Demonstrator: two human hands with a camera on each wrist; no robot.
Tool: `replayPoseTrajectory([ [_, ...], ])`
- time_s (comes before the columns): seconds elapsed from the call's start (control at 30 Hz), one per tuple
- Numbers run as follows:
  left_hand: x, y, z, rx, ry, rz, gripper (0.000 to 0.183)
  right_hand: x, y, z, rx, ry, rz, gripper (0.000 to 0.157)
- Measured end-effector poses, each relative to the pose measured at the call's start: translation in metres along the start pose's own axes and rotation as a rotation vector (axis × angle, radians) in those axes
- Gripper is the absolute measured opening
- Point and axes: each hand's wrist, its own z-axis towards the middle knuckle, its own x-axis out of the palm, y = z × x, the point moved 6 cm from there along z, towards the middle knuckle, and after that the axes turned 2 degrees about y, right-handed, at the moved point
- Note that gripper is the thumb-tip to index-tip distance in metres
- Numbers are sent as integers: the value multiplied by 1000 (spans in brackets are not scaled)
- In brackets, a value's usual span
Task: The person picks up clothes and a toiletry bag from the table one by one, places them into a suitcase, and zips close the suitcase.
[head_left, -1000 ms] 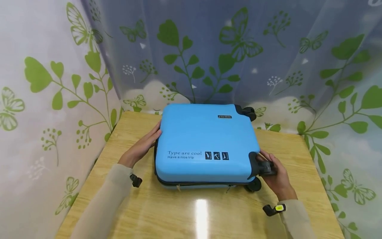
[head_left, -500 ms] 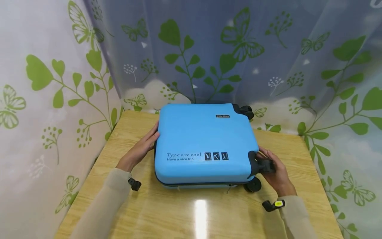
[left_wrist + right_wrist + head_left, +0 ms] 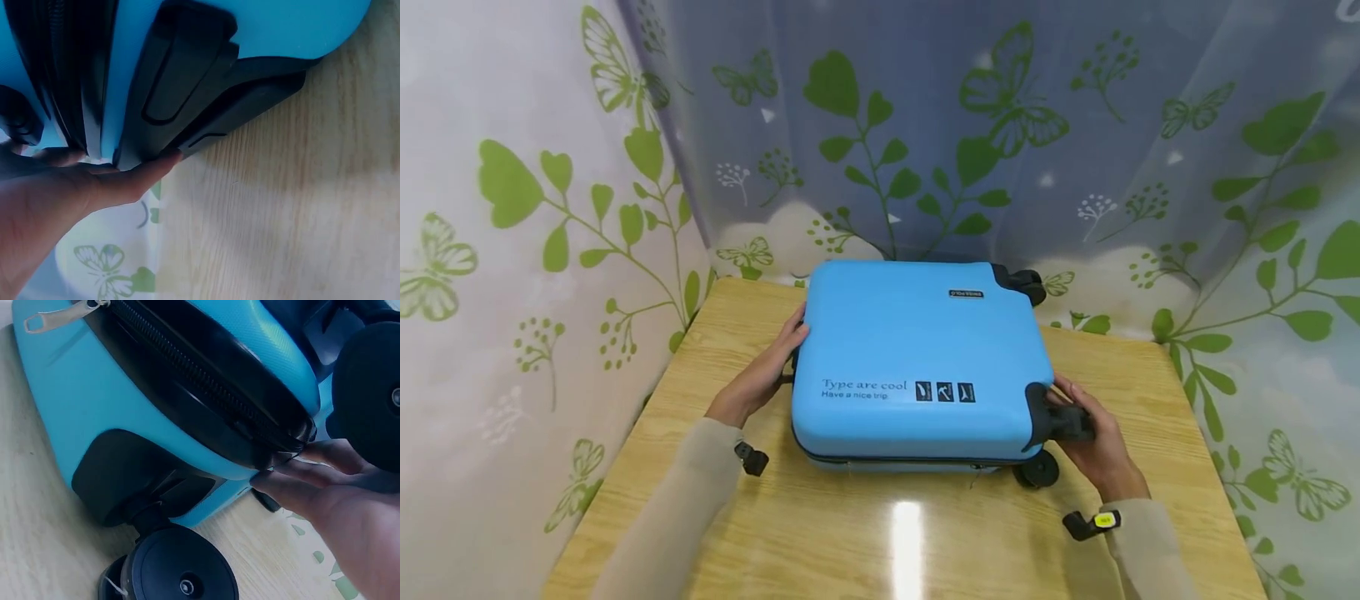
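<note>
A light blue hard-shell suitcase (image 3: 917, 333) lies flat on the wooden table, with its printed side up. My left hand (image 3: 766, 367) rests against its left end. In the left wrist view, the thumb touches the black handle fitting (image 3: 181, 81), and the other fingers lie along the end of the shell. My right hand (image 3: 1093, 437) is at the wheeled end, its fingers reaching behind the near upper wheel (image 3: 1070, 422) and touching the shell. A lower wheel (image 3: 181, 569) shows in the right wrist view. The undersides of the hands are partly hidden in the head view.
The wooden table (image 3: 820, 542) extends in front of the suitcase and to both sides. Curtains (image 3: 880, 125) with leaf and butterfly prints stand close behind and at the left and right. A zipper pull (image 3: 59, 315) hangs on the suitcase's near side.
The suitcase has shifted very slightly left relative to the table, with both hands staying at its ends. The head view has turned a little.
</note>
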Motion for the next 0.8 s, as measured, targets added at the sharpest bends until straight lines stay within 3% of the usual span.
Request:
replayPoseTrajectory([
  [0.37, -8, -7, 40, -38, -4, 12, 80, 9, -6, -17, 29, -54, -76, 50],
  [0.6, -6, -10, 52, -38, 9, 13, 82, 13, -4, -16, -41, -6, -33, 48],
  [0.8, -8, -11, 59, -60, -6, 6, 82, 9, 0, -6, -73, -18, 36, 45],
])
